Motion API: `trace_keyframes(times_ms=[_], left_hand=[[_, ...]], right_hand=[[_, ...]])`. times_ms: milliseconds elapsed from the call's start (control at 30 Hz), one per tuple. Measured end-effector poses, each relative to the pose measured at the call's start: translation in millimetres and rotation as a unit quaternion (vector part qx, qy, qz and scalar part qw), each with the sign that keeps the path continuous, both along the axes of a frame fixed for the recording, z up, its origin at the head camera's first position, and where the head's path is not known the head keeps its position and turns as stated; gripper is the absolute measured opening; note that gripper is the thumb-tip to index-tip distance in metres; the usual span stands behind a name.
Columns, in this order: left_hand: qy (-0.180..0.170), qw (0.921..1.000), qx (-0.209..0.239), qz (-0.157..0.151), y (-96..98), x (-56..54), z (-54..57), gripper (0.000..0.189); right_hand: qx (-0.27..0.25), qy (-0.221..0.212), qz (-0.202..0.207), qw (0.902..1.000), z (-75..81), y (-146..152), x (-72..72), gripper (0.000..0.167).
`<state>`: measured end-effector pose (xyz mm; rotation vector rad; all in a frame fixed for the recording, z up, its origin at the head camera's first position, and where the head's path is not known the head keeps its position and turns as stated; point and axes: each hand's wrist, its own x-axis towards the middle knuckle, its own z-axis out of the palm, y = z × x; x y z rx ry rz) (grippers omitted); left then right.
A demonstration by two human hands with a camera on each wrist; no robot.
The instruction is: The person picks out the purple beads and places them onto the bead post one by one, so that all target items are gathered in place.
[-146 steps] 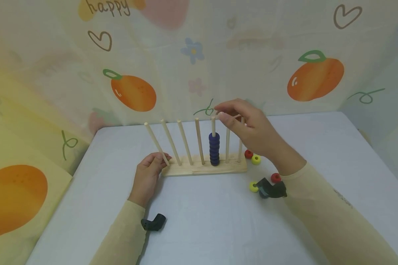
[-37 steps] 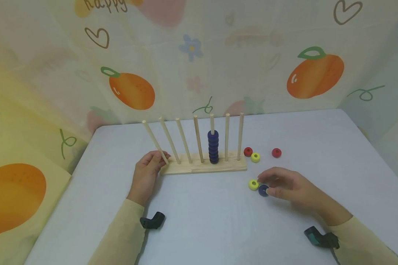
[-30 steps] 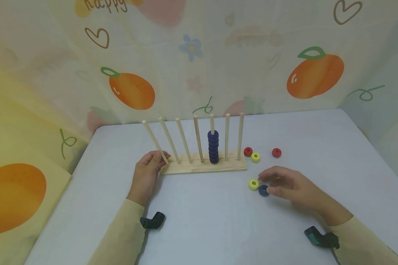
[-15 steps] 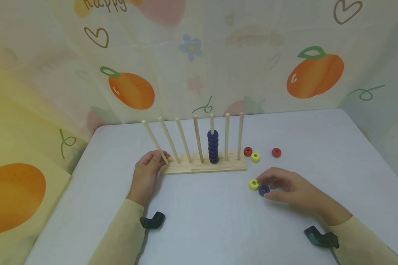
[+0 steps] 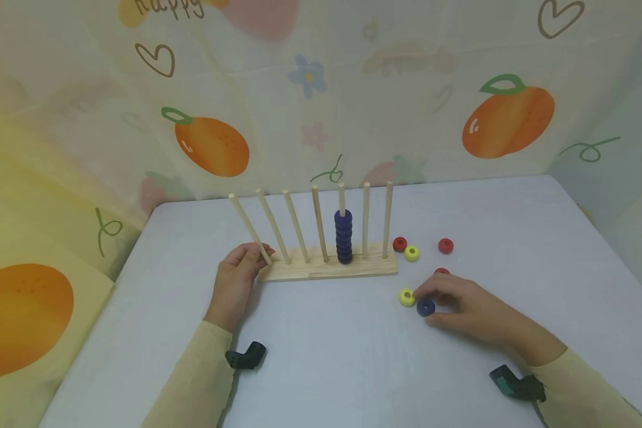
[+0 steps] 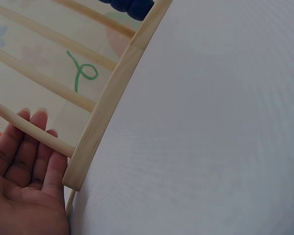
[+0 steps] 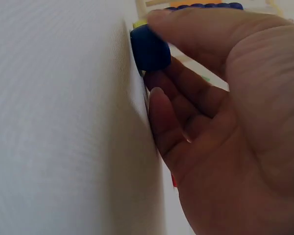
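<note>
My left hand [image 5: 237,285] holds the leftmost peg of a wooden peg rack [image 5: 326,271], with its thumb in front and fingers behind; in the left wrist view the fingers [image 6: 27,147] curl behind that peg. Several dark blue beads [image 5: 344,238] are stacked on the fifth peg from the left. To the right of the rack, my right hand [image 5: 473,309] pinches a loose blue bead [image 5: 425,307] on the table between thumb and index finger. In the right wrist view the thumb lies against the blue bead [image 7: 151,48]. A yellow bead [image 5: 406,297] is beside the index fingertip.
Near the rack's right end lie a red bead [image 5: 399,244] and a yellow bead [image 5: 412,254]. Another red bead [image 5: 446,246] sits farther right, and one more red bead [image 5: 441,271] is partly hidden behind my right hand. A patterned cloth [image 5: 278,137] hangs behind the white table [image 5: 321,356].
My right hand has come down from above the pegs to the loose blue bead, and its thumb and index finger have closed on it. The nearby yellow bead has shifted slightly left. My left hand stays put.
</note>
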<state>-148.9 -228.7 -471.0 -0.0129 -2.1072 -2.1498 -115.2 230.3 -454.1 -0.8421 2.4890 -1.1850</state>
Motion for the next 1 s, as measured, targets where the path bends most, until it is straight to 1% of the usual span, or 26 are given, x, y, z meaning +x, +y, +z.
trace_keyframes(times_ms=[100,267,600,667,767,900,1000], left_hand=[[0.0,1.0,0.001,0.0,-0.4,-0.5,-0.3,0.049],[-0.003,1.0,-0.002,0.002,-0.8,-0.9,-0.8,0.049],[-0.008,0.9999,-0.005,0.006,-0.2,-0.7,-0.1,0.048],[-0.009,0.9999,-0.005,0.007,0.1,-0.3,0.1,0.048],[-0.007,0.9999,-0.009,0.006,0.2,-0.3,0.2,0.048],[0.0,0.9999,-0.012,0.003,-0.1,-0.2,0.0,0.05],[0.001,0.9999,-0.011,0.001,-0.8,-0.3,-0.6,0.051]], right_hand=[[0.022,-0.001,-0.005,0.9998,1.5,-0.5,0.4,0.037],[0.031,0.0,-0.006,0.9995,1.6,-1.2,0.3,0.037],[0.018,0.002,-0.009,0.9998,3.6,-2.8,0.5,0.036],[0.011,0.014,-0.009,0.9998,3.4,-2.6,0.9,0.036],[-0.013,0.043,-0.003,0.999,2.5,-2.3,1.8,0.036],[-0.041,0.084,0.003,0.9956,0.6,-2.7,2.4,0.038],[-0.041,0.092,-0.004,0.9949,1.5,-3.4,2.4,0.039]])
